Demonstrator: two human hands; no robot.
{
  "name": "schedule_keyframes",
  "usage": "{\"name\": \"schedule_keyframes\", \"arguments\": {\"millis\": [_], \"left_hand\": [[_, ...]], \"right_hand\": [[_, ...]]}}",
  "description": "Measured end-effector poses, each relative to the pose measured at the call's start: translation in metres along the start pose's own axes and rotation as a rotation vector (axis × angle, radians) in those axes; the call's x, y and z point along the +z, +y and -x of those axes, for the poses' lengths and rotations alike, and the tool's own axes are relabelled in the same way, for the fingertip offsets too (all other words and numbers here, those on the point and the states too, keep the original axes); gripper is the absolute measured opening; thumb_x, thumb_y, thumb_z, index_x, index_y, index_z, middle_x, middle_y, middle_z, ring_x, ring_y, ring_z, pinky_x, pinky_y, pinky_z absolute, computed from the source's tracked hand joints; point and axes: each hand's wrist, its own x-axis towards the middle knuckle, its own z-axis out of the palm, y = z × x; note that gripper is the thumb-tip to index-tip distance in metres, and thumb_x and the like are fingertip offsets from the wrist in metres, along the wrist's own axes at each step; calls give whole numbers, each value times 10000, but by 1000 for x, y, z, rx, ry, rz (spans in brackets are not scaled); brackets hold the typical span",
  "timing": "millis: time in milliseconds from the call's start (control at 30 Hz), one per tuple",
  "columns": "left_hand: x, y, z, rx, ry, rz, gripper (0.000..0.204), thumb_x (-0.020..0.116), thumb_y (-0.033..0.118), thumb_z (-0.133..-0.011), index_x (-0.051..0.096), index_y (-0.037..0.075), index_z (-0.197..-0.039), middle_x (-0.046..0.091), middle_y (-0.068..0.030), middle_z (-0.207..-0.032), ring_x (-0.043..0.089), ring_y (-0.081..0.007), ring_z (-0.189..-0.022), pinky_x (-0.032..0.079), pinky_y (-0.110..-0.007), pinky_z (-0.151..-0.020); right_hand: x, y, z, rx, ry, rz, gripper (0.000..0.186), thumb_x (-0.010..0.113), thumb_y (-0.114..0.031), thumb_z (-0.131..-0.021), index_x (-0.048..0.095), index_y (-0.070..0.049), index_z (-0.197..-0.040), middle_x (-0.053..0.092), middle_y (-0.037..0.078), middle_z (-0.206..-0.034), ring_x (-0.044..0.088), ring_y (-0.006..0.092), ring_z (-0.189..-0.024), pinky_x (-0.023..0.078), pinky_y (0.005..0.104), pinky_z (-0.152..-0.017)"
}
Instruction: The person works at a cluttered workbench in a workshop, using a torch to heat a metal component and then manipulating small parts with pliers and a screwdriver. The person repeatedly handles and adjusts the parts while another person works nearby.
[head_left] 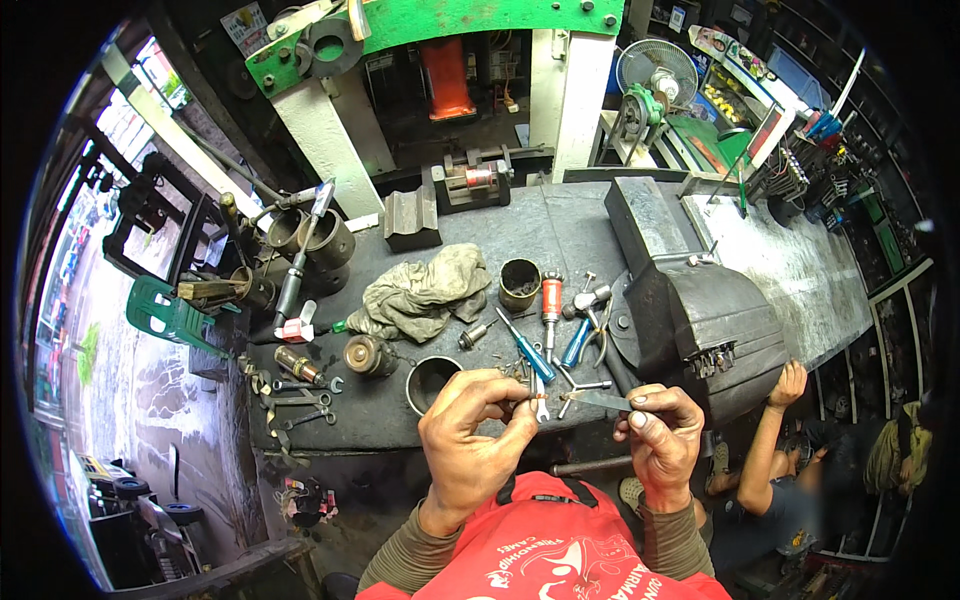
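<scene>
Left hand: the person's left hand (470, 430) has thumb and forefinger drawn together at the tips, pinching a small orange-coloured piece (539, 396)

Right hand: the person's right hand (665, 440) is closed between thumb and fingers on one end of a thin, flat, grey metal strip (602, 400)

Orange piece: at the left fingertips, over the near edge of the dark grey worktop (565, 225); too small to make out its exact form

Metal strip: points left, its free end near the orange piece; apparently a gap between them

Around the hands: a silver open-ended spanner (543, 410), a blue-handled screwdriver (530, 352) and a dark, round, open metal can (432, 378)

Farther back: a crumpled grey-green cloth (428, 288), a red-bodied tool with silver ends (551, 298) and a large black metal housing (715, 315)

Right side: another person's bare hand (790, 384) by the worktop's edge

Done: both small things are in hand, so the handwork looks under way

Left: the orange piece is not yet set down or fitted anywhere, so the job seems unfinished; how much remains cannot be told
</scene>
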Motion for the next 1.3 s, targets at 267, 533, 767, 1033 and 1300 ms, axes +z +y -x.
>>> {"name": "schedule_keyframes", "arguments": {"millis": [267, 533, 767, 1033, 1300], "left_hand": [[2, 0, -3, -49, -23, 99, 184, 726, -168, -806, 693, -72, -960, 605, -84, -1044, 664, -93, -860, 577, -190, -704], [2, -1, -4, -101, -45, 165, 190, 712, -179, -814, 681, -85, -976, 596, -82, -1046, 671, -103, -864, 584, -201, -710], [2, -1, -4, -158, -50, 219, 188, 704, -179, -822, 677, -82, -981, 604, -79, -1033, 676, -108, -862, 586, -212, -714], [0, -2, -4, -180, -59, 235, 180, 701, -178, -831, 671, -81, -980, 605, -80, -1026, 678, -112, -853, 587, -219, -710], [1, -3, -4, -177, -56, 260, 190, 700, -185, -830, 671, -80, -986, 604, -80, -1022, 677, -114, -864, 585, -218, -705]], "right_hand": [[1, 2, -4, -33, -22, 61, 129, 731, 70, -856, 695, 47, -978, 688, 169, -982, 699, 189, -770, 616, 321, -660], [2, 2, -7, -44, -37, 110, 130, 732, 68, -853, 697, 42, -976, 689, 165, -982, 703, 188, -777, 617, 314, -667], [3, 4, -9, -52, -46, 97, 131, 729, 71, -849, 696, 43, -972, 691, 164, -982, 698, 189, -768, 610, 309, -668], [3, 7, -9, -50, -35, 67, 137, 728, 67, -851, 698, 43, -982, 686, 164, -979, 688, 185, -771, 597, 307, -670], [3, 8, -8, -22, -4, 40, 135, 716, 61, -849, 679, 46, -978, 677, 169, -960, 690, 198, -765, 603, 321, -656]]}}
